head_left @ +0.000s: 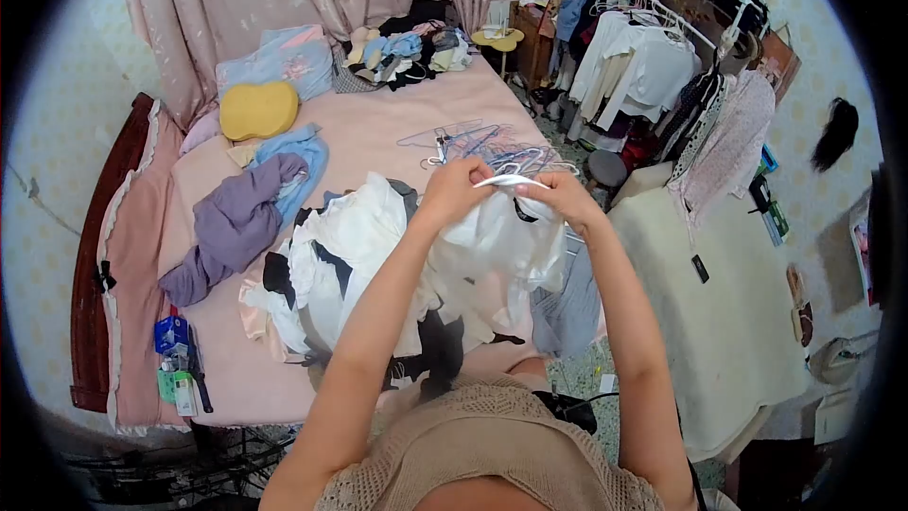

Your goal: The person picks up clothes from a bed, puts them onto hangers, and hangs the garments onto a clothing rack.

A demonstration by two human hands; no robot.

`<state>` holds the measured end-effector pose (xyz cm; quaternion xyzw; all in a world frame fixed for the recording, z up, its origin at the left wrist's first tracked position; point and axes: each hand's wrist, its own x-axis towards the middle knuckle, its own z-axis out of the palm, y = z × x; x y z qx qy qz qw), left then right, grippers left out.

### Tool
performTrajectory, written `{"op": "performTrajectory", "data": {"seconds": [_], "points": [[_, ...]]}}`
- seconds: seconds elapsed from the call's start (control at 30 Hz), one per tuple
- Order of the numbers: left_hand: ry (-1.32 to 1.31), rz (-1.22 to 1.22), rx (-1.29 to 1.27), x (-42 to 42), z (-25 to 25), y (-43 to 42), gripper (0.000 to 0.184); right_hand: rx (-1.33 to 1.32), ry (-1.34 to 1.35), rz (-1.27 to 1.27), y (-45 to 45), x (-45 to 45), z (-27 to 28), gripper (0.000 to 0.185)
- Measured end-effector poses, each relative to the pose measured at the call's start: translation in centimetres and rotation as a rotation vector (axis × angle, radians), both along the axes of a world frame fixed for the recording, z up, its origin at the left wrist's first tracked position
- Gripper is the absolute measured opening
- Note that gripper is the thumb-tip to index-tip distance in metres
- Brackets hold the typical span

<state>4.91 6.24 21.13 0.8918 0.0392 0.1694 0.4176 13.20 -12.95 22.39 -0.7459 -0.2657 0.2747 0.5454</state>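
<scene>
A white garment [511, 246] with a dark label at its neck hangs between my two hands over the near side of the bed. My left hand [454, 191] is closed on the left end of its collar. On the right end of the collar, my right hand [566, 197] is closed too. Just beyond the hands lies a heap of hangers [473, 139], white and bluish. A pile of white and dark clothes [350, 227] is left of the garment, and a grey garment [566, 308] lies below my right hand.
On the pink bed [378, 118] are a purple garment [241, 213], a yellow cushion [258, 111] and a far heap of clothes [407, 47]. A clothes rack [653, 8] with hanging clothes stands at the back right. A cream-covered surface [705, 322] is on the right.
</scene>
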Motion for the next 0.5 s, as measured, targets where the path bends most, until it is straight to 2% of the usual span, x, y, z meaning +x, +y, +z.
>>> {"op": "performTrajectory", "data": {"seconds": [0.03,0.17,0.23,0.27,0.37,0.43,0.47,0.5], "points": [[0.014,-0.033,-0.014,0.0,0.3,-0.2,0.020,0.090,0.132,-0.026,0.2,-0.2,0.0,0.024],[0.032,-0.121,0.058,0.3,0.6,-1.1,0.021,0.143,0.121,-0.030,0.8,0.2,0.1,0.031],[0.075,-0.152,-0.147,0.6,0.2,-1.6,0.020,0.174,0.226,-0.012,0.9,0.4,0.3,0.034],[0.073,-0.154,-0.147,0.7,-0.1,-2.0,0.020,0.174,0.223,-0.013,0.9,0.4,0.4,0.034],[-0.077,-0.162,-0.083,0.3,0.4,-2.6,0.023,0.157,0.177,-0.025,1.1,0.3,0.3,0.035],[0.090,-0.162,-0.107,0.2,0.8,-2.0,0.022,0.183,0.183,-0.024,1.2,0.0,0.5,0.035],[0.090,-0.163,-0.108,0.5,0.4,-1.4,0.022,0.182,0.183,-0.024,1.1,-0.1,0.6,0.035],[0.113,-0.277,-0.233,0.9,-0.6,-0.4,0.020,0.195,0.194,-0.031,1.0,-0.2,0.7,0.034]]}}
